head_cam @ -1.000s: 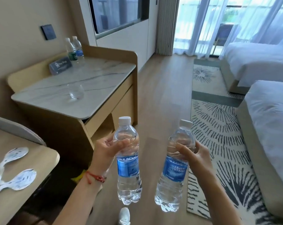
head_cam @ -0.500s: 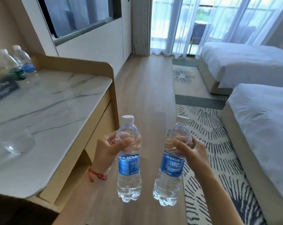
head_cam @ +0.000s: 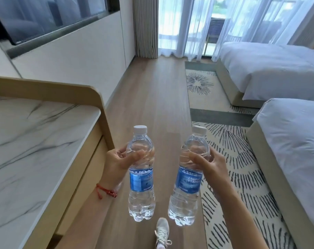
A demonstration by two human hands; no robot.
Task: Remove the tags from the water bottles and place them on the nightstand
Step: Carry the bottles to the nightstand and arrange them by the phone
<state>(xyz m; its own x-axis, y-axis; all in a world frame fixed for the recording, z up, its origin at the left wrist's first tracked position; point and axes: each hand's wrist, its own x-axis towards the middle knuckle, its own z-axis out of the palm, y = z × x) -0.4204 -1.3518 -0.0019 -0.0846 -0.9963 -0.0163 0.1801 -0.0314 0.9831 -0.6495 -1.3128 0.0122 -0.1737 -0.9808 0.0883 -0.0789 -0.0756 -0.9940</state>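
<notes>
I hold two clear water bottles with white caps and blue labels upright over the wooden floor. My left hand [head_cam: 119, 161] grips the left bottle [head_cam: 141, 194] around its shoulder, just above the label. My right hand [head_cam: 211, 165] grips the right bottle [head_cam: 186, 198] the same way; this bottle leans slightly to the right. No hanging tag shows on either bottle neck. The marble-topped cabinet [head_cam: 32, 150] stands close on my left.
A wood-edged side panel [head_cam: 100, 108] rises at the cabinet's far end. Two white beds [head_cam: 296, 146] stand on the right beside a patterned rug [head_cam: 242, 177]. My white shoe [head_cam: 162, 232] is on the floor below the bottles. Curtains and a glass door close the far end.
The view has moved forward and turned right along the cabinet. The bottles and glass on its top have left the frame. Both hands keep the same grip on the bottles.
</notes>
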